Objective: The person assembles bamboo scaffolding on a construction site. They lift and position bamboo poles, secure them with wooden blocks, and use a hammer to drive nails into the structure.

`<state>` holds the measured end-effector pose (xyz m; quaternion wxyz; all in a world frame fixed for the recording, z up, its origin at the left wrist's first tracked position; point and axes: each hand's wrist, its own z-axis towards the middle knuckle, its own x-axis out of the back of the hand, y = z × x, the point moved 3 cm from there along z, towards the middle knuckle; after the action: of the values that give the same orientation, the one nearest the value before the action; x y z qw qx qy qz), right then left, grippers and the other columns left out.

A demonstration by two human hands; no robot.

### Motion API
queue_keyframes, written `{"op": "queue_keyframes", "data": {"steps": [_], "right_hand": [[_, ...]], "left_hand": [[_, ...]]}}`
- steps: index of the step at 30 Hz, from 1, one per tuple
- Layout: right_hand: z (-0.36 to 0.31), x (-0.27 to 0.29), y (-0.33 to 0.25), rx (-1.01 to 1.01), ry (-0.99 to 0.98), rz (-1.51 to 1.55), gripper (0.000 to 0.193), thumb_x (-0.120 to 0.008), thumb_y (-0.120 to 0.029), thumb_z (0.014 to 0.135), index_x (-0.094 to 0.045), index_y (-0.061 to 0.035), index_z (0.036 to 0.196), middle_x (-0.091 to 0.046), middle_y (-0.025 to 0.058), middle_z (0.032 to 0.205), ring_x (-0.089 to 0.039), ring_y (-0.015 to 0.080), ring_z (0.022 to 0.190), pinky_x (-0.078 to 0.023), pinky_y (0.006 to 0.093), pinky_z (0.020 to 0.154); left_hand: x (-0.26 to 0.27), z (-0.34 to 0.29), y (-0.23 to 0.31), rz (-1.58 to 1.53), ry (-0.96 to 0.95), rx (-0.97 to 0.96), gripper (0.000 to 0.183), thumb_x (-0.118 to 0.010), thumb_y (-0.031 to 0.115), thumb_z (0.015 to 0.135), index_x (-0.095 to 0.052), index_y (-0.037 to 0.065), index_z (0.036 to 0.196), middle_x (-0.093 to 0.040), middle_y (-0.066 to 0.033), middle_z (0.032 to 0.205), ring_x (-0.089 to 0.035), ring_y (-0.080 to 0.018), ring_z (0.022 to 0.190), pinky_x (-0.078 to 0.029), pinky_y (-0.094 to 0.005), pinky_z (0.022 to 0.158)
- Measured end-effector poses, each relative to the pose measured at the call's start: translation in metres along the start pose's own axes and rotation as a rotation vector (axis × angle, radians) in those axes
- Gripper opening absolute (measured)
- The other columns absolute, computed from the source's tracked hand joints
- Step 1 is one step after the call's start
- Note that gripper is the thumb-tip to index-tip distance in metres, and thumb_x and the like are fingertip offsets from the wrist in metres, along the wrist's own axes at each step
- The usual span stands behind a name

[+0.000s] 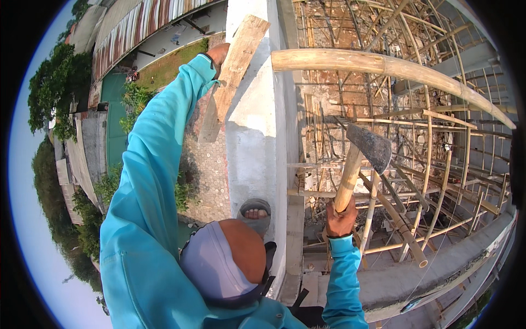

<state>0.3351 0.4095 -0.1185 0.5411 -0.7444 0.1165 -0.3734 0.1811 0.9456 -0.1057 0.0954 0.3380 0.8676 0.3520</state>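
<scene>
My right hand (341,219) is closed round the wooden handle of a hatchet (368,151); its dark, flared blade is up, right of the concrete wall top. At the far left side of the wall, my left hand (218,56) grips the edge of a rough wooden board (236,68). Its fingers are partly hidden behind the board. The board slants over the wall's left edge, its lower end overhanging the paving below. The hatchet and the board are apart.
A narrow concrete wall top (252,148) runs away from me, with toes (255,214) showing near its lower end. A thick bamboo pole (383,64) reaches right from it. Bamboo scaffolding (427,137) fills the deep drop on the right; paving (205,178) lies far below left.
</scene>
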Motion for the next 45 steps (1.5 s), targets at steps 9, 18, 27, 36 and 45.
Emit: {"op": "queue_keyframes", "data": {"steps": [9, 18, 27, 36, 45], "right_hand": [[-0.012, -0.024, -0.005, -0.076, -0.124, 0.084, 0.042, -0.078, -0.006, 0.081, -0.059, 0.0025, 0.117, -0.068, 0.0195, 0.094, -0.070, 0.0327, 0.081, -0.056, 0.0418, 0.074], [0.035, -0.106, -0.070, -0.239, -0.273, 0.464, 0.057, -0.089, -0.020, 0.079, -0.055, 0.0057, 0.116, -0.068, 0.0159, 0.113, -0.069, 0.0226, 0.094, -0.059, 0.0354, 0.075], [0.058, -0.146, -0.085, -0.248, -0.325, 0.627, 0.062, -0.091, -0.007, 0.073, -0.050, 0.0063, 0.118, -0.069, 0.0187, 0.108, -0.070, 0.0204, 0.087, -0.060, 0.0311, 0.070], [0.036, -0.197, -0.076, -0.290, -0.183, 0.579, 0.053, -0.088, -0.006, 0.076, -0.053, 0.0046, 0.114, -0.068, 0.0114, 0.092, -0.067, 0.0159, 0.077, -0.056, 0.0301, 0.065], [0.015, -0.122, -0.034, -0.290, -0.316, 0.141, 0.046, -0.083, -0.019, 0.082, -0.055, 0.0043, 0.109, -0.073, 0.0174, 0.094, -0.072, 0.0342, 0.081, -0.057, 0.0427, 0.075]], "left_hand": [[-0.004, -0.025, -0.008, -0.031, -0.042, -0.087, 0.035, -0.060, 0.038, 0.100, -0.064, 0.005, 0.108, -0.070, -0.0166, 0.089, -0.071, -0.0292, 0.077, -0.060, -0.0453, 0.069], [-0.074, -0.099, -0.014, -0.089, -0.559, -0.083, 0.033, -0.062, 0.043, 0.099, -0.062, 0.011, 0.104, -0.064, -0.0086, 0.084, -0.067, -0.0240, 0.078, -0.057, -0.0440, 0.077], [-0.101, -0.078, -0.072, -0.793, -0.763, 0.030, 0.044, -0.049, 0.050, 0.102, -0.059, 0.007, 0.112, -0.066, -0.0135, 0.097, -0.066, -0.0325, 0.086, -0.052, -0.0560, 0.089], [-0.111, -0.080, -0.104, 0.041, 0.564, -0.415, 0.034, -0.047, 0.028, 0.107, -0.057, 0.001, 0.088, -0.056, -0.0060, 0.071, -0.055, -0.0202, 0.065, -0.043, -0.0398, 0.062], [-0.088, -0.068, -0.106, 0.945, 1.107, -0.531, 0.036, -0.052, 0.036, 0.102, -0.067, 0.003, 0.102, -0.064, -0.0224, 0.105, -0.063, -0.0438, 0.093, -0.048, -0.0532, 0.081]]}}
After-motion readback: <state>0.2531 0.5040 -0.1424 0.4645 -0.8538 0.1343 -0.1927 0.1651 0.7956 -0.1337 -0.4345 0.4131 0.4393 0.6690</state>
